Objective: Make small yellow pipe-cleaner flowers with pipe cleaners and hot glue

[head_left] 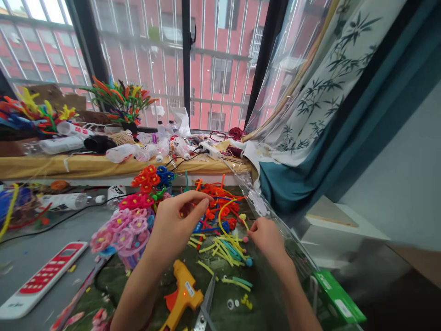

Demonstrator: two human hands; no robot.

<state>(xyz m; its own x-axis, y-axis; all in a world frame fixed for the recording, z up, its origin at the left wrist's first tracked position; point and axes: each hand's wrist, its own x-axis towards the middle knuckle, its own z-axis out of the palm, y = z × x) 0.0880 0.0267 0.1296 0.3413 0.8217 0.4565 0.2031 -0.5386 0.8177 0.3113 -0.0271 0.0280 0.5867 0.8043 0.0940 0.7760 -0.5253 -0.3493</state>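
My left hand [174,223] is raised over the middle of the table, thumb and forefinger closed at the tips; whatever they hold is too small or hidden. To the right, my right hand [270,241] pinches a short yellow pipe cleaner [243,219] with a rounded pale yellow end. Between the hands lie cut yellow and teal pipe cleaner pieces [225,250]. Behind them is a tangle of orange and red pipe cleaners [220,195]. A bunch of pink and purple pipe cleaner flowers [129,230] stands left of my left forearm.
An orange glue gun [184,294] with a lit light and open scissors [206,305] lie in front. A white and red remote control [44,278] rests at left. A green box [339,296] sits at right. Plastic bottles [62,145] crowd the windowsill.
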